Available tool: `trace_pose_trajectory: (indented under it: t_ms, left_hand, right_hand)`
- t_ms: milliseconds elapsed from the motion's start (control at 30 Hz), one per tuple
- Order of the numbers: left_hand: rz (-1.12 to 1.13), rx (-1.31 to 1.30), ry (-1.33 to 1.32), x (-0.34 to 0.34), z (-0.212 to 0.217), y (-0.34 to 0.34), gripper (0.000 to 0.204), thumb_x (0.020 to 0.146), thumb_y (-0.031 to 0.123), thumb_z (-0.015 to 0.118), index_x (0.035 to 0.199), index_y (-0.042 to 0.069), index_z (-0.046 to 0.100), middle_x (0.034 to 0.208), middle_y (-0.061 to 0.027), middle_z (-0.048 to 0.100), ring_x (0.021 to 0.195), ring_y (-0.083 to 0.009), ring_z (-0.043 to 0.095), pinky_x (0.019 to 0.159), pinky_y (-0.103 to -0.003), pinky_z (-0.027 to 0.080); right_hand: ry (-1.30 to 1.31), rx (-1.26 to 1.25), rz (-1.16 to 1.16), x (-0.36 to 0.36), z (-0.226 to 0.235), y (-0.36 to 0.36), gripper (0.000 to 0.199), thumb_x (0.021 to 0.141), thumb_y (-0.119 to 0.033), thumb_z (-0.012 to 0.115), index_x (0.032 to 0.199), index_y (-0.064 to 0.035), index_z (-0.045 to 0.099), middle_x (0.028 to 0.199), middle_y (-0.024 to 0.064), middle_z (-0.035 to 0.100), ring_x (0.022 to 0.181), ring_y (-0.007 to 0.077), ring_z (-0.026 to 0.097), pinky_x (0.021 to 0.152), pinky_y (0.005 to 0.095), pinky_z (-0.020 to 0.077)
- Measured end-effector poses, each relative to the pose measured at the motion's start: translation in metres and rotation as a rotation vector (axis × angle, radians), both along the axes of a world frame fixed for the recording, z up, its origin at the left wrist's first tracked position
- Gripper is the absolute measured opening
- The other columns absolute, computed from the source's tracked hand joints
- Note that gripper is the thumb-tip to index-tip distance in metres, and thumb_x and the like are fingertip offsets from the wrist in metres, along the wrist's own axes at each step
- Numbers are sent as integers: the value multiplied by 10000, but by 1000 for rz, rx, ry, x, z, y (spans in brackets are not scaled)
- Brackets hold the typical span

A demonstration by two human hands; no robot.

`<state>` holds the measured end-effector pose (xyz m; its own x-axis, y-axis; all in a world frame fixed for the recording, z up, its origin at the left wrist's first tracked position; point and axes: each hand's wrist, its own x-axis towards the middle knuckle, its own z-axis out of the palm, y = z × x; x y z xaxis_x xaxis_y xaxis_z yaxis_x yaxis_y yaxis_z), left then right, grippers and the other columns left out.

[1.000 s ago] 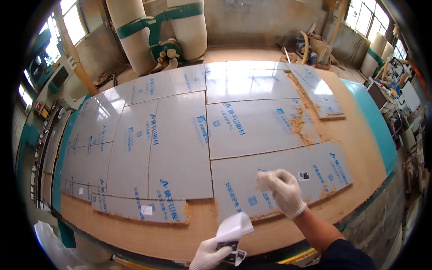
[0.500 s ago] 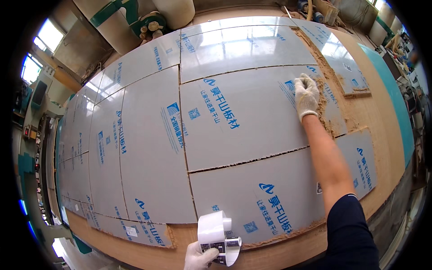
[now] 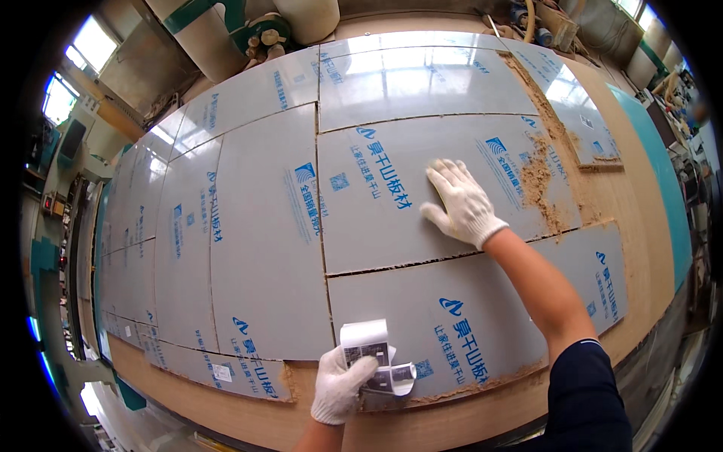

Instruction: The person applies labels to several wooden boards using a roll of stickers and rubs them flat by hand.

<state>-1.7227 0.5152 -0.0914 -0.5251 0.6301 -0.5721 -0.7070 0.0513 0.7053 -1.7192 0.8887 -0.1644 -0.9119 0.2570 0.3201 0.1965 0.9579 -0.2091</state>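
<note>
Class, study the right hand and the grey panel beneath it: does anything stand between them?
Nothing visible does. The gloved right hand is spread over the grey panel, though its underside is hidden. The nearest sawdust lies off to the right of the hand.

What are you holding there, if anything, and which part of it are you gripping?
The left hand holds a label strip at its left side, thumb across the printed face. The right hand, spread over a panel, holds nothing visible.
</note>
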Motion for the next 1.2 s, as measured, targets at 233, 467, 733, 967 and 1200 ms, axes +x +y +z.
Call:
trace_pose_trajectory:
  t_ms: [233,467,733,967,1200]
  left_hand:
    - [-22,3,25,-26,7,25,273,964,35,602,1200,-96,640,1077,-159,747,911,-185,745,796,-335,648]
    - [-57,79,170,-40,-8,28,269,1004,105,668,1230,-39,650,1056,-94,741,921,-130,717,816,-309,628]
    - [-189,102,100,-38,-18,44,268,993,103,679,1227,-28,686,1089,-63,740,934,-102,695,844,-295,606]
    - [-208,155,50,-43,-10,67,256,985,88,652,1205,-36,695,1069,-67,746,920,-103,701,825,-288,604]
    - [-290,135,82,-53,-8,68,303,961,57,644,1236,-61,683,1113,-130,744,948,-182,735,872,-350,626]
  right_hand:
    - [-169,-278,-20,46,40,-24,621,900,-324,749,1359,68,605,1399,262,625,1337,376,586,1175,453,423]
    - [-490,-1194,109,53,99,-152,351,913,-240,735,1135,31,735,1039,184,756,960,231,716,885,357,575]
    - [-173,-1118,-48,58,91,-144,255,898,-193,752,1013,34,741,883,92,739,837,150,688,764,283,552]
    - [277,-841,294,66,93,-105,491,764,16,819,1230,-12,665,1270,160,627,1205,256,648,1036,382,564]
    - [184,-492,399,58,103,-106,588,713,-144,901,1265,-111,700,1345,140,646,1306,376,588,1173,513,435]
